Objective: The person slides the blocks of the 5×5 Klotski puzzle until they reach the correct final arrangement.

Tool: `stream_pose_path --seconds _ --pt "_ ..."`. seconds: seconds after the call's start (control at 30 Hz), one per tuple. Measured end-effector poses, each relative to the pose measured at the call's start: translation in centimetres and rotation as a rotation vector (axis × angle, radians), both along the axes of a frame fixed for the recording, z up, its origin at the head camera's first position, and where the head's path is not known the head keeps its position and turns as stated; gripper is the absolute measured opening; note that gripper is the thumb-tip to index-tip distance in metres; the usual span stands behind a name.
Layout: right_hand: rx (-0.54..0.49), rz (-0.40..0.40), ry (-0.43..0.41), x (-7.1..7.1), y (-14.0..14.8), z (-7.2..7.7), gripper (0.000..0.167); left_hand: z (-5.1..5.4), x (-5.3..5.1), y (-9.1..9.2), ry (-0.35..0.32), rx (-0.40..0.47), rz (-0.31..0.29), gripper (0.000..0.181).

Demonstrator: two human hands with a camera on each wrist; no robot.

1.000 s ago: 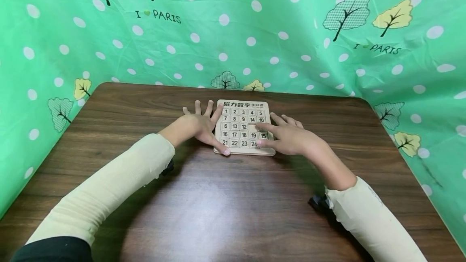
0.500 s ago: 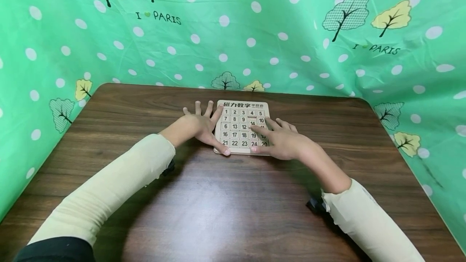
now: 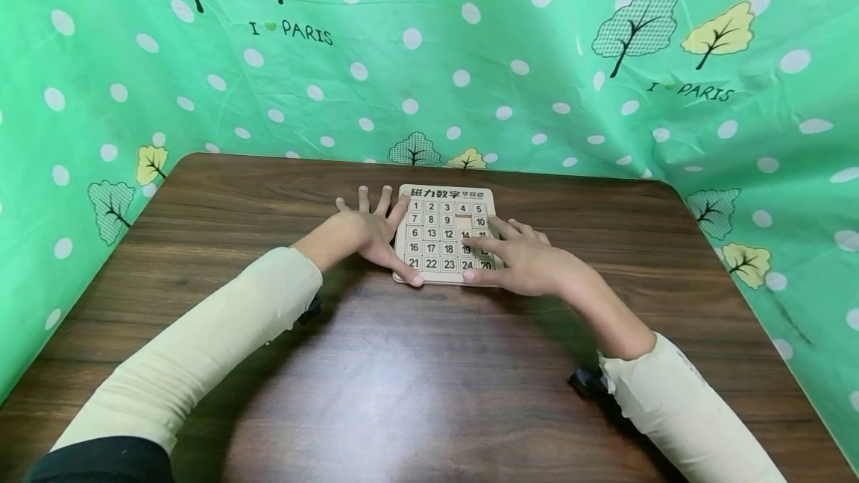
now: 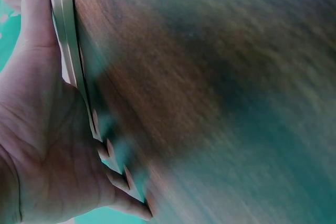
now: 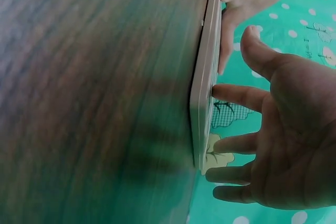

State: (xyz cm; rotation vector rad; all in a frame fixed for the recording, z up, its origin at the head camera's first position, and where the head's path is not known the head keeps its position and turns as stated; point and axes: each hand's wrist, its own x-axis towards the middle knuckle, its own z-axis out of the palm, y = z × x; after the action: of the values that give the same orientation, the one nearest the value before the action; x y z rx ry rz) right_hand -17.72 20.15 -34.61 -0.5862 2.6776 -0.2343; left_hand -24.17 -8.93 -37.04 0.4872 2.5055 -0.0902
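A pale number sliding puzzle point(image 3: 432, 234) lies on the table, its numbered tiles in rows under a printed heading. The gap among the tiles is below tile 4, with tile 14 point(image 3: 465, 235) right beneath it. My left hand point(image 3: 362, 232) rests spread at the board's left side, the thumb on the lower left corner and the index finger along the upper left edge. My right hand point(image 3: 526, 263) reaches over the right side with fingers extended. Its index fingertip point(image 5: 218, 91) touches the board's face near tiles 14 and 19, partly covering the right column.
The dark wooden table point(image 3: 403, 379) extends all around the board. Behind it hangs a green curtain point(image 3: 429, 58) with white dots and printed trees. Dark wrist devices point(image 3: 589, 380) sit under the pale sleeves point(image 3: 684, 408).
Tile 14 has slid down toward me into the former gap, leaving a gap beneath tile 4. My right index finger has moved left and down with it. The left hand stays in place.
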Motion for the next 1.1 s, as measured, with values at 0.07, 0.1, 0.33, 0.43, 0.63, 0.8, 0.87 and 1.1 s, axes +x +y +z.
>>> stream_pose_path --seconds 0.07,0.1,0.33,0.43,0.63,0.8,0.87,1.1 --pt "-0.017 -0.022 0.010 -0.4 0.5 0.0 0.082 -0.1 0.0 0.0 0.002 -0.002 -0.001 0.167" --pt "-0.020 -0.033 0.018 -0.6 0.8 -0.1 0.083 -0.1 0.0 0.0 0.003 -0.001 -0.001 0.167" --pt "-0.015 -0.096 0.009 -1.8 1.9 -0.6 0.087 0.0 0.1 0.1 -0.006 0.012 0.000 0.168" --pt "-0.013 -0.076 0.019 -2.1 1.4 -0.7 0.088 0.1 0.1 0.1 -0.008 0.011 0.003 0.169" --pt "-0.022 -0.048 0.023 -2.3 -0.1 -0.5 0.086 0.1 0.1 0.1 -0.005 0.015 0.004 0.168" --pt "-0.001 -0.050 0.041 -1.9 -0.2 0.0 0.083 -0.1 0.1 0.1 -0.003 0.024 0.004 0.168" --pt "0.001 -0.052 0.048 -1.3 0.0 0.3 0.081 -0.7 -0.2 0.1 -0.001 0.017 0.006 0.172" --pt "-0.003 -0.032 0.062 0.0 0.4 0.3 0.074 -0.1 -0.1 -0.2 -0.007 0.023 0.004 0.169"
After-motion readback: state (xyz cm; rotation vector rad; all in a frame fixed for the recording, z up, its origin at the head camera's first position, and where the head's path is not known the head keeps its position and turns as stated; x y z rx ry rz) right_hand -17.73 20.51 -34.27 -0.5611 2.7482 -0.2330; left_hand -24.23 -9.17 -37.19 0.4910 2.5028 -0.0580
